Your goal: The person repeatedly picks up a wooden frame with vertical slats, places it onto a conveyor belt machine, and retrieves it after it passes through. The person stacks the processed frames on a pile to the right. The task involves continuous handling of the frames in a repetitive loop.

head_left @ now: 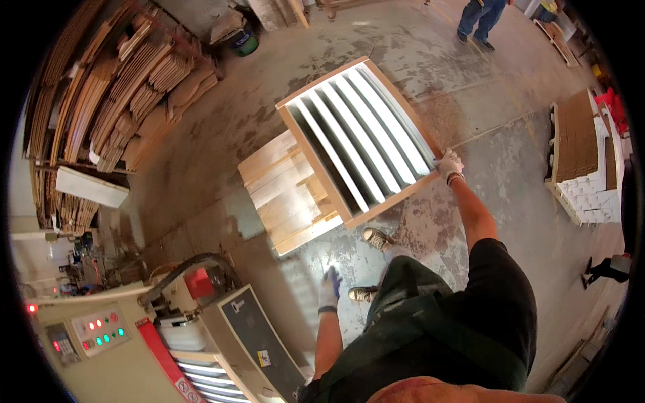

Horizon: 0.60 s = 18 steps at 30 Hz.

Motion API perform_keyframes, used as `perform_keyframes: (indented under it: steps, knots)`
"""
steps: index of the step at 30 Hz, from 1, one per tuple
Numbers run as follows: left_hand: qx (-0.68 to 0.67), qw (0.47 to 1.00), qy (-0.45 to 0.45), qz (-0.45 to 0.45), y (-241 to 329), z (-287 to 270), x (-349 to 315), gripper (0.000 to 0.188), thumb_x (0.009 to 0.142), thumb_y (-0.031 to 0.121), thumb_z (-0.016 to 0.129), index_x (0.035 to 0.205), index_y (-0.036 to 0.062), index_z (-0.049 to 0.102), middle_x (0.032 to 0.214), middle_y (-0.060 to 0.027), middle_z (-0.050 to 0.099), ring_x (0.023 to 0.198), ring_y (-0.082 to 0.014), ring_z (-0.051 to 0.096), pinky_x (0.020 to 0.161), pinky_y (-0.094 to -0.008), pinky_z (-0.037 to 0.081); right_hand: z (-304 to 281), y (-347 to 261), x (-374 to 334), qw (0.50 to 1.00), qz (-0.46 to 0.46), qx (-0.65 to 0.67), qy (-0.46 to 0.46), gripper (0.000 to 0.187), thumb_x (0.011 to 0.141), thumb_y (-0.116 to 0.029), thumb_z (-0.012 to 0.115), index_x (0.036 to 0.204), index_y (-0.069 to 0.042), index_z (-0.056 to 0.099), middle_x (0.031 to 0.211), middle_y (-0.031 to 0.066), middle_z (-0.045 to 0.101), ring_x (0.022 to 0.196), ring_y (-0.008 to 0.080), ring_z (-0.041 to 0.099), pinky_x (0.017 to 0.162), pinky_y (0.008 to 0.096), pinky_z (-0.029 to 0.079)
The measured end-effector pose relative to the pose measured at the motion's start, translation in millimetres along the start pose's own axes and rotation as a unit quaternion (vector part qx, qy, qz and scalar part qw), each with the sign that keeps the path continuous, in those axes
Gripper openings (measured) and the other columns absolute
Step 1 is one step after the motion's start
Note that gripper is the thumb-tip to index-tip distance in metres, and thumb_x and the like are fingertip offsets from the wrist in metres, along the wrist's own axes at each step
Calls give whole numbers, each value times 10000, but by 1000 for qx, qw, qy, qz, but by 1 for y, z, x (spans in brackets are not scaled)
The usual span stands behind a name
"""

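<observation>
A brown-edged rectangular frame with several long white slats point(366, 134) lies over a light wooden board stack point(282, 195), its near right corner toward me. My right hand point(450, 165), in a pale glove, is closed on that corner. My left hand point(330, 285), gloved with bluish fingers, hangs lower left of the frame, apart from it. Its fingers stretch out and nothing shows in them. The underside of the frame is hidden.
A machine with a lit control panel point(99, 330) and a dark-topped housing point(259, 342) stands at lower left. Stacked boards point(127, 80) fill the left. A stack of brown and white pieces point(584, 161) stands at right. A person point(480, 20) stands at the far edge.
</observation>
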<state>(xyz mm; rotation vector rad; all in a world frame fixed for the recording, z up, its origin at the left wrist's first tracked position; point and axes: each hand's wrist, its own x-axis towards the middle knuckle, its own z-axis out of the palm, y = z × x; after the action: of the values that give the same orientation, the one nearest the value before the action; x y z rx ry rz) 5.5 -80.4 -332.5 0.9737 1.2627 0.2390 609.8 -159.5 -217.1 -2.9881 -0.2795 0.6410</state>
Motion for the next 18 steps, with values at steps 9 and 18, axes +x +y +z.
perform_keyframes:
  steps: [9,18]
  knots:
    - [223,974,-9,-31,198,146,106,351,934,309,668,1153,35,657,927,-163,679,841,-325,667,801,-396,530,68,24,36,991,-78,-71,86,548,880,-240,670,1359,-45,489,1260,194,613,1178,355,595,953,448,507]
    - [235,968,84,30,152,93,134,391,799,317,798,975,-22,710,865,-148,741,791,-261,713,738,-378,549,71,20,-22,998,-57,-1,32,809,719,-356,836,1347,23,493,1245,200,615,1141,370,613,968,426,509]
